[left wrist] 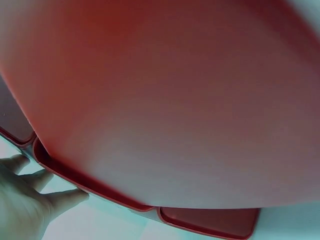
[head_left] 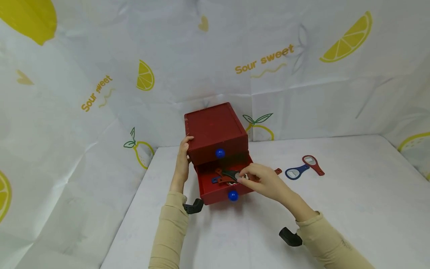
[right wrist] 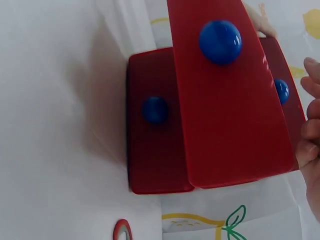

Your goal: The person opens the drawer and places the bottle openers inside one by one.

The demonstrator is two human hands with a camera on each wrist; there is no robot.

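Observation:
A red drawer cabinet [head_left: 216,125] with blue knobs stands on the white table, its middle drawer [head_left: 218,195] pulled out. Inside that drawer lie several bottle openers, among them an orange one [head_left: 226,179] and a dark green one [head_left: 230,174]. My right hand [head_left: 268,183] is over the drawer, thumb and index finger pinching the round end of the green bottle opener. The right wrist view hides the fingertips' contact. Along the cabinet's left side, my left hand [head_left: 182,160] rests with fingers extended; in the left wrist view its fingers [left wrist: 67,200] touch the red edge.
Right of the cabinet lie a blue bottle opener [head_left: 297,172] and a red one [head_left: 313,165]. An orange handle [head_left: 278,171] shows behind my right hand. A white lemon-print sheet [head_left: 188,45] hangs behind the table. Below the open drawer is a closed one [right wrist: 150,150].

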